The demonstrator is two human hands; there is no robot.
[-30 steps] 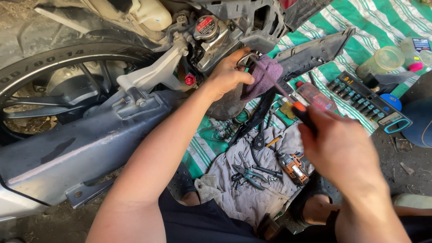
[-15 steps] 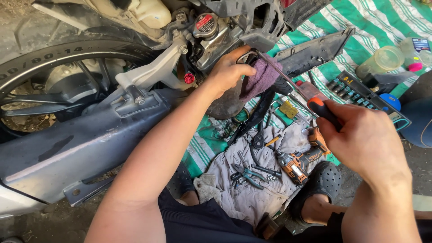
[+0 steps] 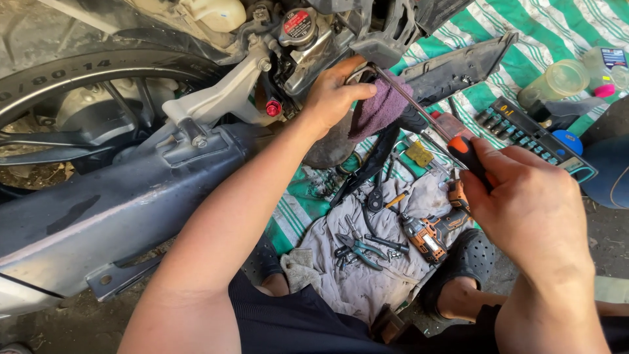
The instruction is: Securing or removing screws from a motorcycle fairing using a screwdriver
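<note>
My left hand (image 3: 335,95) reaches up to the underside of a motorcycle engine and grips a purple rag (image 3: 383,108) together with a metal ring-shaped part (image 3: 362,71). My right hand (image 3: 527,203) is closed around the orange-and-black handle of a long screwdriver (image 3: 458,149). Its thin shaft (image 3: 409,98) runs up and left, and its tip meets the part by my left fingers. A radiator cap (image 3: 298,25) sits just above on the engine.
The rear wheel (image 3: 72,98) and grey exhaust muffler (image 3: 105,216) fill the left. On a green striped mat lie a grey cloth (image 3: 367,275) with pliers (image 3: 357,248), an orange cordless driver (image 3: 432,233), a socket set tray (image 3: 531,134), a black plastic panel (image 3: 458,65) and jars (image 3: 557,82).
My right hand has lifted the screwdriver and swung its tip up to the part under the engine. My left hand has stayed on the rag.
</note>
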